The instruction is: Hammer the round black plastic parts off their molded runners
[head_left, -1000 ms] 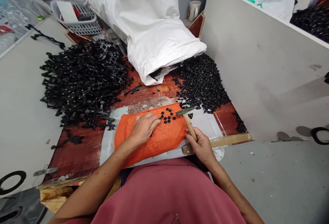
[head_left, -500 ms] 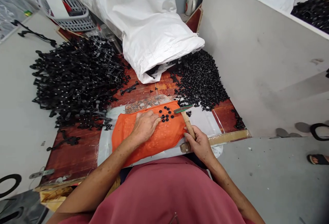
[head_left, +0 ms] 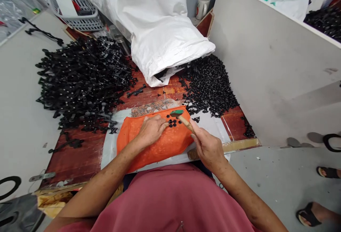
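My right hand (head_left: 209,148) is wrapped round the wooden handle of a small hammer (head_left: 185,121). Its green head hangs over several small round black parts (head_left: 174,125), covering some of them from view. These parts lie on an orange cloth-covered pad (head_left: 165,147). My left hand (head_left: 152,130) rests on the pad with its fingers curled, the fingertips against the near side of the cluster. Whether something is pinched between those fingertips is hidden.
A tall heap of black strap-like parts (head_left: 80,83) stands at the left, with small black stud-like pieces (head_left: 210,83) heaped at the right. Between them, a white sack (head_left: 165,44) opens toward me. Grey panels (head_left: 266,65) flank the table. Another person's sandalled foot (head_left: 310,215) is at the lower right.
My right hand has tilted the hammer leftward, bringing its head over the black parts. My left hand has stayed almost in place on the orange pad. More of the other person's feet shows.
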### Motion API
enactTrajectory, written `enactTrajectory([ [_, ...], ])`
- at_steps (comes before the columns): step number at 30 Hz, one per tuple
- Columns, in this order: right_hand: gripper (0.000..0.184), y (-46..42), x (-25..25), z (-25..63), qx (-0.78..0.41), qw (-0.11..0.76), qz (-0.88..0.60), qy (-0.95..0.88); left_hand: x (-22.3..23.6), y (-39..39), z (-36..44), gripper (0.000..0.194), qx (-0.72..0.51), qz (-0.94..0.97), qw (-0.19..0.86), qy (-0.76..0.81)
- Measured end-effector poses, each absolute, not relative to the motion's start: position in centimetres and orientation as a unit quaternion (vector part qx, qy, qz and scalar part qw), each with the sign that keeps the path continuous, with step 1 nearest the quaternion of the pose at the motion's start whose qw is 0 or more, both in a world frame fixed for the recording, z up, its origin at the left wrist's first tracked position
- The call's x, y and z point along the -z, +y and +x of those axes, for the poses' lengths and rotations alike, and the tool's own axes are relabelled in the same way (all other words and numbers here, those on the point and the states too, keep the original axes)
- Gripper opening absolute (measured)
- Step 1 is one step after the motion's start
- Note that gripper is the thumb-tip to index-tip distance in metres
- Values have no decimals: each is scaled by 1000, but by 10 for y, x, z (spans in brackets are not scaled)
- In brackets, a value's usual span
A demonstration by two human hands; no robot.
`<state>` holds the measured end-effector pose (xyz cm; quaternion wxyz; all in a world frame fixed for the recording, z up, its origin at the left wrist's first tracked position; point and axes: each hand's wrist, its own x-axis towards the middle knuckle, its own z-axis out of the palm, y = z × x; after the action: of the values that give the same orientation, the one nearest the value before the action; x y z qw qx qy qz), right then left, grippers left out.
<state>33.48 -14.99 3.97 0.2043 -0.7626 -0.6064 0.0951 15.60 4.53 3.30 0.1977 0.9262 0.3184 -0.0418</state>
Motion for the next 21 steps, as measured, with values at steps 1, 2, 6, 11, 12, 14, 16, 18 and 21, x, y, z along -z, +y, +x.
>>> enactTrajectory([
  [1, 57, -147, -39, 333, -97, 169, -767, -612, -32, 46, 156, 42, 41, 926, 199, 317],
  [2, 58, -145, -38, 332, -101, 140, -768, -617, -31, 46, 155, 42, 41, 926, 200, 316],
  [6, 58, -141, -42, 330, -92, 146, -770, -614, -28, 48, 153, 43, 38, 930, 199, 308],
  [11, 61, -136, -51, 330, -107, 52, -769, -628, -25, 47, 152, 43, 26, 929, 200, 310],
  [12, 61, -135, -52, 330, -107, 51, -768, -629, -24, 46, 152, 43, 22, 929, 203, 309],
  [14, 60, -133, -51, 331, -104, 75, -769, -626, -23, 45, 152, 43, 16, 929, 205, 308],
  [16, 60, -131, -48, 332, -107, 88, -772, -621, -23, 44, 152, 43, 11, 928, 205, 310],
  [18, 59, -130, -44, 334, -121, 95, -769, -620, -27, 45, 151, 42, 4, 921, 221, 320],
  [21, 53, -128, -42, 337, -144, 216, -752, -606, -37, 49, 146, 39, -47, 890, 303, 339],
])
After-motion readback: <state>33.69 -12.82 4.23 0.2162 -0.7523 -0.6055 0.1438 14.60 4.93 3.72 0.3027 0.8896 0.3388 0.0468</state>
